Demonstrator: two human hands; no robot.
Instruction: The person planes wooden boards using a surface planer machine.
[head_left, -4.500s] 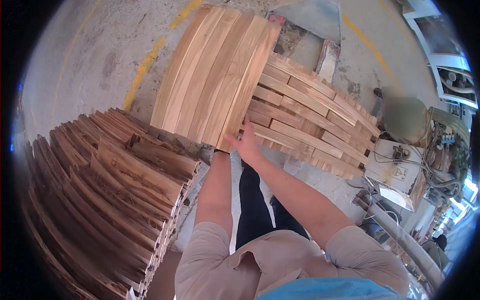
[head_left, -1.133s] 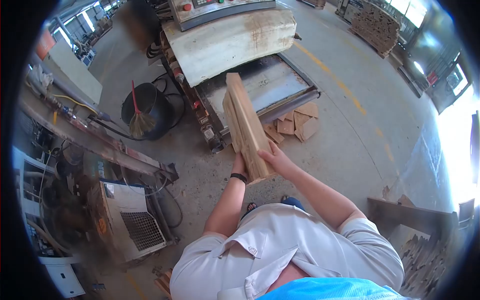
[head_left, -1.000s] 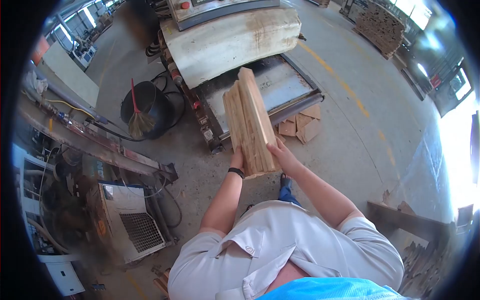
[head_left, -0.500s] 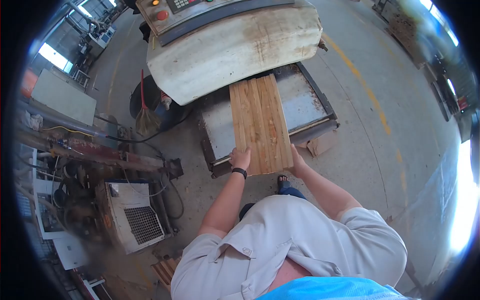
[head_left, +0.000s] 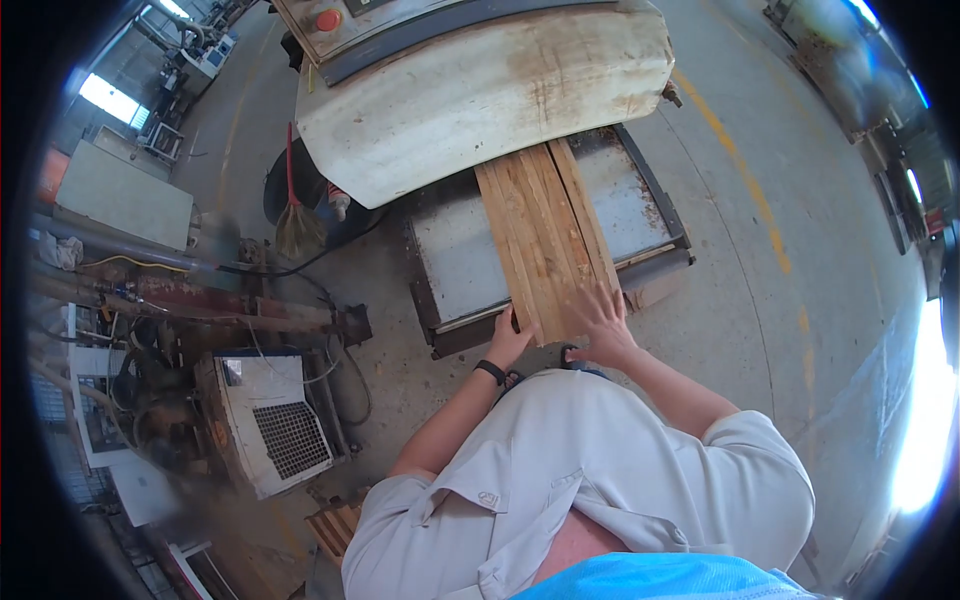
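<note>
Lying flat on the machine's metal tabletop (head_left: pixel 455 255), the bundle of wooden boards (head_left: pixel 545 240) has its far end tucked under the worn white hood (head_left: pixel 480 95). Left hand (head_left: pixel 508 338) wraps the near left corner, fingers curled on the edge; right hand (head_left: pixel 598 318) rests spread flat on top, gripping nothing. Looks to me like loose boards could skew going in, and fingers that close to the feed could get pinched. Broom (head_left: pixel 294 215) leans off to the left.

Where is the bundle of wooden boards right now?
In the head view, centre: the boards lie flat on the machine's metal feed table, far ends at the white hood, both hands on the near end.
</note>
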